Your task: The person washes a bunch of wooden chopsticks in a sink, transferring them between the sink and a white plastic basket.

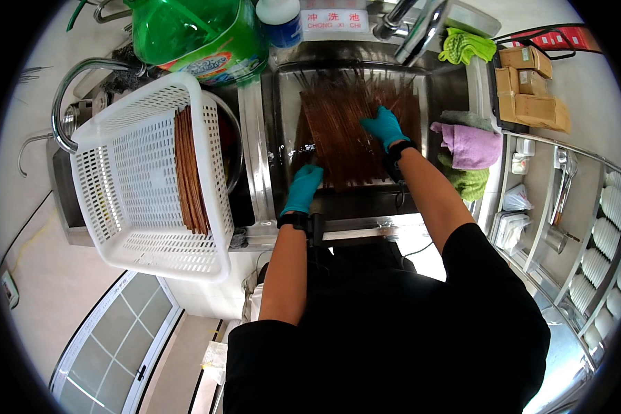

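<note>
Many brown chopsticks (341,131) lie in a loose, roughly parallel heap in the water of a steel sink (386,201). My right hand (385,127), in a teal rubber glove, is closed on chopsticks at the right part of the heap. At the heap's lower left, my left hand (303,188), gloved alike, is curled with its fingers together; what it grips, if anything, is hidden. To the left, a white perforated plastic basket (127,176) stands tilted. Along its right side rests a neat bundle of brown chopsticks (190,172).
A big green jug (193,34) and a blue-and-white bottle (281,21) stand behind the sink. The faucet (421,31) reaches over its back right. Purple cloth (472,145) and a lime cloth (466,45) lie on the right rim. Shelves with stacked white dishes (597,255) stand farther right.
</note>
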The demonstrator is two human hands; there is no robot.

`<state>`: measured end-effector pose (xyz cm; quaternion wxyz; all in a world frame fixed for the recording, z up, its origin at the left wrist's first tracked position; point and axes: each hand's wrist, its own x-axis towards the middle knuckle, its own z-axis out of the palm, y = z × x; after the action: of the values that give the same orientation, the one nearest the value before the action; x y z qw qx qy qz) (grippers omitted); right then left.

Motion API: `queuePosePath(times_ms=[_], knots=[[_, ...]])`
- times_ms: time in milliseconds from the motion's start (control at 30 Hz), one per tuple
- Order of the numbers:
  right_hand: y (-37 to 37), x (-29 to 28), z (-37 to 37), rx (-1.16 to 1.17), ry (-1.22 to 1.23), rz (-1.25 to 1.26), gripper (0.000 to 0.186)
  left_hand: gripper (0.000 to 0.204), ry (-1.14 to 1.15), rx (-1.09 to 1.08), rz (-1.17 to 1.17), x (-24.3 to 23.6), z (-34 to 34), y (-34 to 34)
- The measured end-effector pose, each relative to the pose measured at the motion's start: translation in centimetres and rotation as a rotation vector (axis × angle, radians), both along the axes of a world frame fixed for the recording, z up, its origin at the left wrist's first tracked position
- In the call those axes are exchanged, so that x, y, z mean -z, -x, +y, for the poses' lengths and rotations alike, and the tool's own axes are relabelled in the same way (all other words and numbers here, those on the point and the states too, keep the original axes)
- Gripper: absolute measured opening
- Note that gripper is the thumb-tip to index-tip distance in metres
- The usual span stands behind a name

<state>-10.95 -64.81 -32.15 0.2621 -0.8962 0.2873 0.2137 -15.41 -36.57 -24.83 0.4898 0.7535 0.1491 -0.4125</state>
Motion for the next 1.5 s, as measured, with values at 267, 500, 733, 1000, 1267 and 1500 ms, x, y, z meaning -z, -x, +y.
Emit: queuePosePath(times_ms=[267,500,733,1000,1267,1500], knots=[[-2.8,-2.2,7.9,0.080,0.129,0.240,0.121,0.038,-0.026,-0.038,0.125,-1.6,1.1,0.6],[-1.7,3.6,2.2,0.126,-0.287,0.157,0.101,0.035,0.064,-0.051,0.074,-1.6,0.8,0.6],[0.6,1.2,0.0,0.286,-0.672,0.035,0.092,0.038,0.057,0.032,0.104,-3.5,-0.9,-1.5],[0.9,-8.9,4.0,0.183,-0.633,-0.156,0.078,0.074,0.351,-0.041,-0.168,-4.3,-4.4,-2.2],[2.6,-19.4,6.5,0.013,-1.002,-0.433,0.040,0.082,0.888,-0.139,-0.148,-4.8,-8.7,-1.3],[3.5,-24.7,7.6,-0.130,-1.020,-0.649,0.054,0.040,0.560,-0.057,-0.638,-4.9,-9.0,-2.2]])
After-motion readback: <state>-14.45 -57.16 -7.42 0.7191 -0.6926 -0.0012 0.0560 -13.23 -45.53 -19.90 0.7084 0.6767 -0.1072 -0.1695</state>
